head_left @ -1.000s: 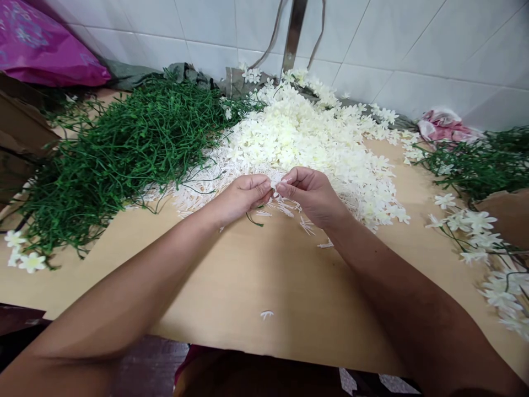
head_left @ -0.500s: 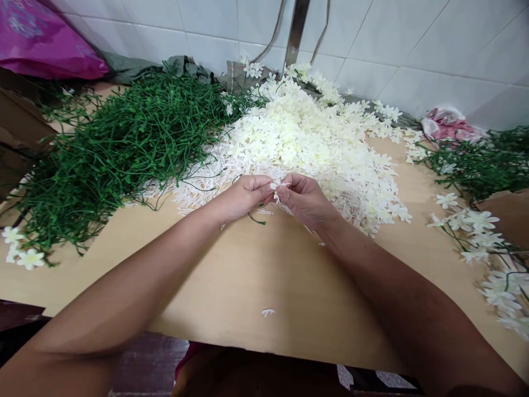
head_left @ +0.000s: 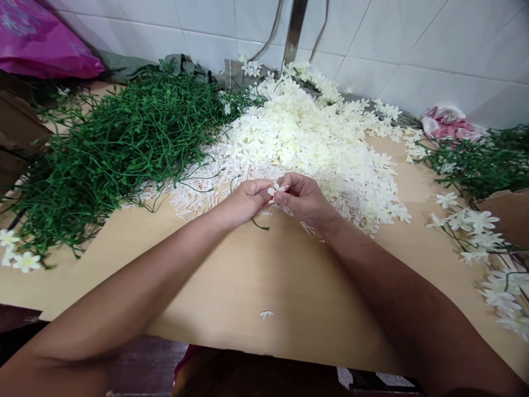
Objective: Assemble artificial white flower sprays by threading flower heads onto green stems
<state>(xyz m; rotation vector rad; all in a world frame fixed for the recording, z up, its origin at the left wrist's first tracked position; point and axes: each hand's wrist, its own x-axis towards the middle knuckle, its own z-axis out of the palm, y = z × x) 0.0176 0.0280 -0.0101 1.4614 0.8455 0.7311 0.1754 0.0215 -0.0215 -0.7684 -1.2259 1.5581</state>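
Fingertips of both hands meet over the middle of the table, at the near edge of the flower heap. My right hand (head_left: 303, 198) pinches a small white artificial flower (head_left: 276, 191) with its petals spread. My left hand (head_left: 250, 201) is closed against the flower's left side, and a green plastic stem (head_left: 261, 225) sticks out below it with its lower end free. Where stem and flower come together is hidden by the fingers. Just behind the hands lie a heap of loose white flowers (head_left: 297, 127) and many thin white stamen pieces (head_left: 198, 190).
A big pile of green stems (head_left: 136, 127) covers the left. More stems (head_left: 487, 160) and finished-looking flower sprays (head_left: 475, 231) lie right. A small white piece (head_left: 266, 314) sits near the table (head_left: 231, 286) edge. A pink bag (head_left: 45, 41) stands back left, against the tiled wall (head_left: 384, 38).
The flower between my fingertips has turned, so its petals show more openly. My left hand has shifted slightly down, and the stem's free end has moved a little right and lower.
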